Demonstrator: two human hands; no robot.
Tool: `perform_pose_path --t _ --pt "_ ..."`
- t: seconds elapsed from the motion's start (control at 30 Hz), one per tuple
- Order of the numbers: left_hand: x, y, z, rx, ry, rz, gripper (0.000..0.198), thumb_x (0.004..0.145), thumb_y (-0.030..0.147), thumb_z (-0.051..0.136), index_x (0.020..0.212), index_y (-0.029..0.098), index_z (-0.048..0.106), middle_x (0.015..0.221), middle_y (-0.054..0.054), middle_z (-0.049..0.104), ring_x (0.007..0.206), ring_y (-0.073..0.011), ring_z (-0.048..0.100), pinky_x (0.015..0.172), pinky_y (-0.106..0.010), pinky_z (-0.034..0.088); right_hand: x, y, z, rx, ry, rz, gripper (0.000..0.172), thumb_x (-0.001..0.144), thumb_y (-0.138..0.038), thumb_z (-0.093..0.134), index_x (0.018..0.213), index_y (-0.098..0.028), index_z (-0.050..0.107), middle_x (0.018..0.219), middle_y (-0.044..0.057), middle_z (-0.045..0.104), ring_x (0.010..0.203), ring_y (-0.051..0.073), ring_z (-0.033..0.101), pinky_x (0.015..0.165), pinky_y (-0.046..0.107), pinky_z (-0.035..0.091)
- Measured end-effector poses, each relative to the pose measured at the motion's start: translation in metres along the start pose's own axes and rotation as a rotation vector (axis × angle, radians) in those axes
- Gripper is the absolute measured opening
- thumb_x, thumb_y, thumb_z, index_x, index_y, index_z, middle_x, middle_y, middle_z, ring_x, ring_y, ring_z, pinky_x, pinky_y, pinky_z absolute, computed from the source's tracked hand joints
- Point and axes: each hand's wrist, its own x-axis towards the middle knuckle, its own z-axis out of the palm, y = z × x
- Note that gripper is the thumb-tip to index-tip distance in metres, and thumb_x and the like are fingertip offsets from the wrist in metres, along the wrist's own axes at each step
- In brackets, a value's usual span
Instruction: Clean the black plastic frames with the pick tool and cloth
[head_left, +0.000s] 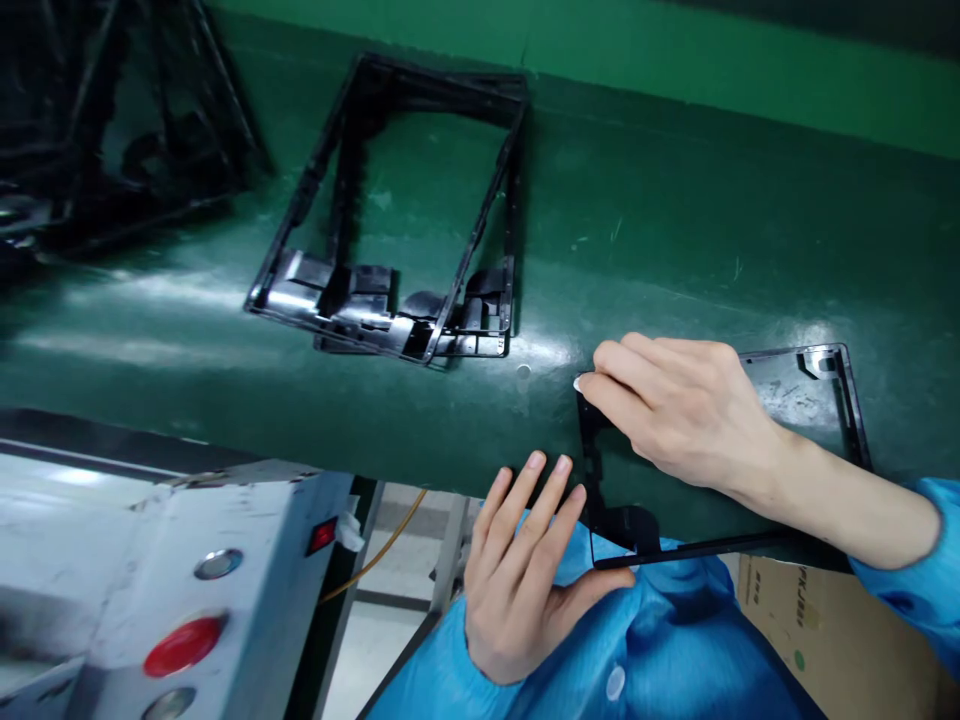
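Observation:
A thin black rectangular plastic frame (595,470) lies at the front edge of the green bench, its near side over the blue coat. My right hand (679,405) is above its upper left corner with fingers curled closed. A small white tip (577,384) shows at the fingertips; whether it is a held thing I cannot make out. Beside the frame's lower left corner is my left hand (525,580), fingers stretched and slightly apart. Its thumb meets the near corner, while the other fingertips lie by the left side. My right forearm hides part of the frame.
Two similar black frames (341,190) lie stacked askew at the bench's middle. A blurred heap of black frames (127,130) sits far left. Below left stands a white control box (247,530) with a red button (184,645). A cardboard box (832,640) is under the bench at right.

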Motion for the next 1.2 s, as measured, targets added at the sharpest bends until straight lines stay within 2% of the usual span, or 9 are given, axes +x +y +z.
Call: perform_pose_path --t 0.23,0.43,0.73,1.0,1.2 --pt "0.000 -0.004 0.002 0.011 0.013 0.053 0.062 0.095 0.055 0.071 0.128 0.002 0.068 0.125 -0.024 0.077 0.148 -0.0353 0.054 0.123 -0.052 0.045 -0.001 -0.008 -0.002 0.025 -0.025 -0.035 0.032 0.106 -0.005 0.050 0.084 -0.014 0.073 0.078 0.003 0.064 0.069 0.018 0.048 0.054 0.034 0.033" --pt "0.002 -0.006 0.002 0.028 0.035 0.075 0.056 0.096 0.050 0.073 0.125 0.003 0.069 0.119 -0.021 0.079 0.148 -0.0350 0.054 0.122 -0.051 0.046 -0.003 -0.019 -0.005 0.098 -0.060 -0.069 0.035 0.107 -0.007 0.048 0.082 -0.015 0.071 0.077 0.003 0.062 0.069 0.019 0.047 0.055 0.034 0.034" --pt "0.001 -0.008 0.006 0.031 0.080 0.080 0.057 0.093 0.052 0.077 0.125 0.006 0.070 0.119 -0.019 0.080 0.143 -0.0347 0.059 0.120 -0.051 0.049 -0.010 -0.025 -0.009 0.164 -0.047 -0.123 0.034 0.106 -0.007 0.047 0.084 -0.013 0.072 0.078 0.005 0.065 0.069 0.018 0.048 0.056 0.033 0.035" --pt "0.001 -0.011 0.004 0.027 0.067 0.090 0.063 0.096 0.053 0.073 0.141 0.009 0.064 0.125 -0.017 0.079 0.142 -0.0350 0.060 0.117 -0.052 0.051 -0.022 -0.034 -0.016 0.250 -0.085 -0.130 0.044 0.106 -0.006 0.037 0.077 -0.016 0.069 0.076 0.005 0.062 0.067 0.018 0.046 0.057 0.034 0.035" --pt "0.000 -0.016 0.000 0.018 0.007 0.098 0.057 0.101 0.047 0.068 0.144 0.009 0.061 0.130 -0.017 0.077 0.145 -0.0327 0.057 0.120 -0.050 0.048 -0.035 -0.048 -0.021 0.324 -0.109 -0.109 0.041 0.104 -0.008 0.039 0.078 -0.017 0.069 0.077 0.005 0.064 0.067 0.020 0.049 0.060 0.035 0.039"
